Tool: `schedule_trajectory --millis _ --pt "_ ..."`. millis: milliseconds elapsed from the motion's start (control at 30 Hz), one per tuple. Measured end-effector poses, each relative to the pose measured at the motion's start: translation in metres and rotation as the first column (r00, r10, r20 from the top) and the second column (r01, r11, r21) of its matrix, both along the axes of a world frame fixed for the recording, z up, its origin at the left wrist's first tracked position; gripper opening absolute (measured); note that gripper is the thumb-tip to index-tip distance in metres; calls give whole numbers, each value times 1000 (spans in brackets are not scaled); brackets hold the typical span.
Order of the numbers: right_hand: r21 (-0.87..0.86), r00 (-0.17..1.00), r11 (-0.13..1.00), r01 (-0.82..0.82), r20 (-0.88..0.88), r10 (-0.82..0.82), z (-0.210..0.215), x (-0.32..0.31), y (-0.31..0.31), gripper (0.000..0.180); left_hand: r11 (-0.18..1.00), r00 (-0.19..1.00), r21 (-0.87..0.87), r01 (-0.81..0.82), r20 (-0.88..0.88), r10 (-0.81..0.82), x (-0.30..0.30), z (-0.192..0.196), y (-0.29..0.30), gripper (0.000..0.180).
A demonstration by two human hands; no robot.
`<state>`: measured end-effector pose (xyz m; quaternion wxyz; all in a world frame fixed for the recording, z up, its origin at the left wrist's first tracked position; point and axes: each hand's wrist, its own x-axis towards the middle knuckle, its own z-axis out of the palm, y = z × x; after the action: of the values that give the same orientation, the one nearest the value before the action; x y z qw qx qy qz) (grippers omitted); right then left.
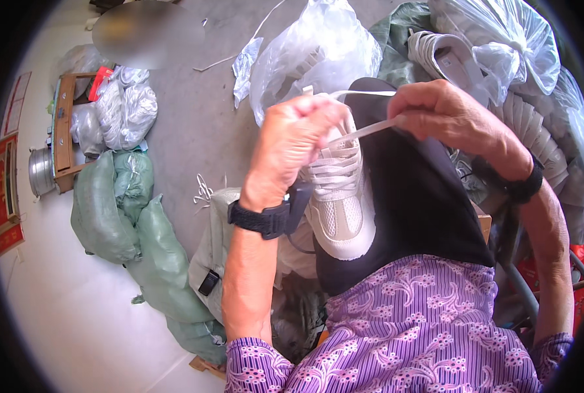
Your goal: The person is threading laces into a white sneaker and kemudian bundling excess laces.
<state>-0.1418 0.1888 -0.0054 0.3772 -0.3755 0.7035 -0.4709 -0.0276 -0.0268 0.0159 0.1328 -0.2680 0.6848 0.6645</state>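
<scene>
A white sneaker (342, 223) with a mesh toe rests against my dark-trousered thigh, its toe pointing toward me. White laces criss-cross its front. My left hand (296, 134) is closed at the shoe's upper part, by the collar and tongue, with its fingertips near the top lacing; what exactly it grips is partly hidden. Off to the right, my right hand (429, 110) pinches the white shoelace (369, 130), which stretches taut from the shoe's eyelets. Another stretch of lace arcs above it to the same hand.
Clear plastic bags (318, 52) of shoes stand ahead, and more bags (501, 39) with loose white shoes (446, 59) lie at the right. Green sacks (161, 249) line the left wall near a wooden cabinet (63, 124). A pale sack (207, 262) sits by my left forearm.
</scene>
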Motion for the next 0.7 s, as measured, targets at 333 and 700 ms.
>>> schedule_trajectory --millis 333,700 --pt "183 932 953 243 -316 -177 -25 -10 67 13 693 825 565 -449 -37 564 63 -42 -35 20" --pt "242 680 639 730 -355 -641 -73 -40 259 18 548 627 753 -363 -237 742 96 -14 -81 24"
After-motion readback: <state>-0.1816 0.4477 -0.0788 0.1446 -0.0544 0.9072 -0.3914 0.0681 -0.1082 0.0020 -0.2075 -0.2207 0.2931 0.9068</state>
